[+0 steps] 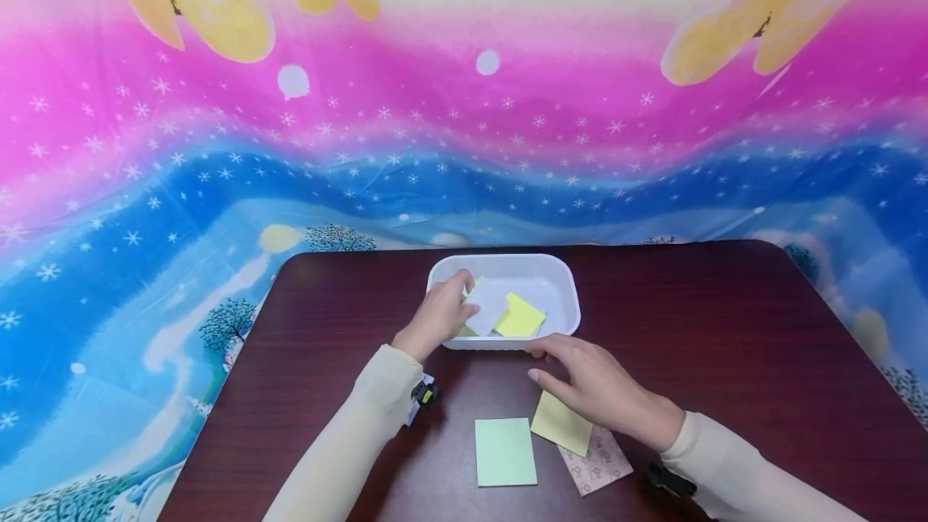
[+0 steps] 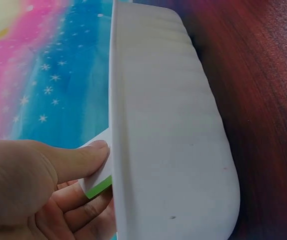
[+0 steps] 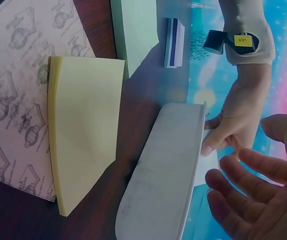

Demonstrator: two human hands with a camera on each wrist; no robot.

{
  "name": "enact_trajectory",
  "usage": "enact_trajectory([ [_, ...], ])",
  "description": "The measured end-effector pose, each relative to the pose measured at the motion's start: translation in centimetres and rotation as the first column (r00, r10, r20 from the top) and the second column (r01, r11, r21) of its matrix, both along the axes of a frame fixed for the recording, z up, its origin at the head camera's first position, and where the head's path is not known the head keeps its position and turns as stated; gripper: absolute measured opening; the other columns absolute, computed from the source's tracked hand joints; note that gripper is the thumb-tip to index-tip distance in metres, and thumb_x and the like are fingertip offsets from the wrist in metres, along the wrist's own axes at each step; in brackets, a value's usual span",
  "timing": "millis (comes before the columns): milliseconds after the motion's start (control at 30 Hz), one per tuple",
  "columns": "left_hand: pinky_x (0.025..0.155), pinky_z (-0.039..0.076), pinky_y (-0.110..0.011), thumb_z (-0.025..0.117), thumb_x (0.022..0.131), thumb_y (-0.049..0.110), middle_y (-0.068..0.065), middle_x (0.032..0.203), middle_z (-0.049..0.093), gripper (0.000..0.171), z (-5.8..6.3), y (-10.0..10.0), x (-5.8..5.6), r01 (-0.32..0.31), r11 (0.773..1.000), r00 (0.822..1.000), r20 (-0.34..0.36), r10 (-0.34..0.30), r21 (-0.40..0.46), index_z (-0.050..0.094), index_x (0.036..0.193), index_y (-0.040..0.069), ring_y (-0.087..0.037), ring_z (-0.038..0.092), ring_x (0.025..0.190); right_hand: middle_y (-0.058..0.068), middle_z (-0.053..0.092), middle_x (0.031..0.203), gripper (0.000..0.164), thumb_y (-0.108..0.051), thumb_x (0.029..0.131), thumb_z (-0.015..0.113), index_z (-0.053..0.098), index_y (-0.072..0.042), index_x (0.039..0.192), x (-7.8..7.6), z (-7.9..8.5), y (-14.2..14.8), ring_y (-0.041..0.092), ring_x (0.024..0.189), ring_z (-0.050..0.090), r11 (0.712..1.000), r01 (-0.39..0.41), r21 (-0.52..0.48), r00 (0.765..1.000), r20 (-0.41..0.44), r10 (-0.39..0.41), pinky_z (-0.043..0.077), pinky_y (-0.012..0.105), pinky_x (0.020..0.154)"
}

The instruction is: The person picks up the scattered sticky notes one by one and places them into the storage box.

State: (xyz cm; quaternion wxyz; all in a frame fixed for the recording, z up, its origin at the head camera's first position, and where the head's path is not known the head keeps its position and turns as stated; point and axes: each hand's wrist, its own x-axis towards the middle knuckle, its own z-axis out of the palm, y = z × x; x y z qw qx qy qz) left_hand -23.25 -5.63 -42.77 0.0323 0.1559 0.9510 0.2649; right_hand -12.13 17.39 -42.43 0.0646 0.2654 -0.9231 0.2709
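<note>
One green-edged white pad (image 2: 101,173) sits pinched in the left hand (image 1: 440,311), half inside the tray (image 2: 168,110). Placing or lifting step? Can't tell. Right hand (image 1: 590,377) is loosely spread nearby. Next move needs a steady pinch, imo.

Curtain (image 1: 464,103): brightly, evenly lit in the head view
Surface (image 1: 689,329): faint sheen near the tray (image 2: 163,120); dark shadow beside the left sleeve (image 1: 355,441)
Tray: outer wall greyish, shaded in the dimmer wrist views
</note>
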Motion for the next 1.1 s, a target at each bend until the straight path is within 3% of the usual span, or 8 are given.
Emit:
enact_trajectory([
  [200,0.06,0.044,-0.03,0.066,0.086,0.019,-0.001,0.072,0.056,0.03,-0.45,0.17,-0.16,0.018,1.0,0.999,0.033,-0.018,-0.01,0.053,0.11,0.009,-0.015,0.051,0.062,-0.01,0.064,0.11,0.034,-0.041,0.089,0.058,0.065,-0.02,0.116,-0.04,0.03,-0.09,0.002,0.093,0.058,1.0,-0.008,0.014,1.0,-0.005,0.008,0.05,0.029,0.078],
  [367,0.067,0.045,-0.031,0.063,0.087,0.018,-0.001,0.076,0.055,0.036,-0.7,0.23,-0.35,0.019,0.998,0.999,0.036,-0.017,-0.054,0.053,0.121,0.009,-0.015,0.051,0.066,-0.011,0.064,0.11,0.034,-0.041,0.09,0.057,0.065,-0.021,0.115,-0.11,0.18,-0.07,0.001,0.093,0.058,1.0,-0.013,0.006,1.0,-0.001,0.013,0.05,0.028,0.078],
  [433,0.071,0.046,-0.033,0.063,0.088,0.022,-0.003,0.082,0.059,0.04,-0.69,0.24,-0.35,0.015,0.997,0.999,0.037,-0.012,-0.073,0.053,0.125,0.01,-0.016,0.053,0.07,-0.01,0.064,0.109,0.033,-0.04,0.09,0.057,0.065,-0.021,0.115,-0.13,0.22,-0.06,0.002,0.093,0.058,1.0,-0.015,0.004,1.0,-0.002,0.015,0.05,0.029,0.077],
  [533,0.08,0.047,-0.036,0.06,0.089,0.033,-0.006,0.104,0.065,0.049,-0.66,0.2,-0.27,0.001,0.996,0.999,0.048,0.004,-0.091,0.052,0.132,0.011,-0.017,0.058,0.085,-0.009,0.064,0.109,0.032,-0.039,0.089,0.058,0.064,-0.021,0.115,-0.15,0.25,-0.06,0.002,0.092,0.058,1.0,-0.016,0.002,1.0,-0.005,0.016,0.05,0.029,0.077],
  [667,0.089,0.046,-0.042,0.056,0.089,0.044,-0.009,0.128,0.059,0.059,-0.68,0.07,-0.1,-0.014,0.993,0.999,0.044,0.02,-0.116,0.049,0.137,0.01,-0.021,0.057,0.109,-0.011,0.064,0.109,0.032,-0.038,0.089,0.059,0.064,-0.021,0.115,-0.2,0.19,-0.07,0.001,0.093,0.058,1.0,-0.017,0.005,1.0,-0.011,0.017,0.05,0.029,0.078],
  [867,0.091,0.045,-0.043,0.053,0.089,0.049,-0.012,0.131,0.055,0.067,-0.61,-0.05,0.12,-0.008,0.99,0.999,0.045,0.015,-0.142,0.043,0.142,0.008,-0.024,0.054,0.115,-0.01,0.065,0.109,0.033,-0.04,0.089,0.058,0.065,-0.019,0.115,-0.17,0.05,-0.05,0.003,0.093,0.059,1.0,-0.024,-0.001,0.999,-0.039,0.024,0.05,0.03,0.078],
  [1100,0.095,0.042,-0.044,0.051,0.09,0.05,-0.011,0.137,0.051,0.07,-0.5,-0.15,0.29,0.035,0.991,0.996,0.086,-0.024,-0.129,0.036,0.146,0.011,-0.024,0.051,0.12,-0.011,0.064,0.109,0.033,-0.04,0.089,0.058,0.065,-0.021,0.115,-0.16,0.18,0.03,0.002,0.093,0.058,1.0,-0.016,0.0,1.0,-0.014,0.016,0.05,0.029,0.078],
])
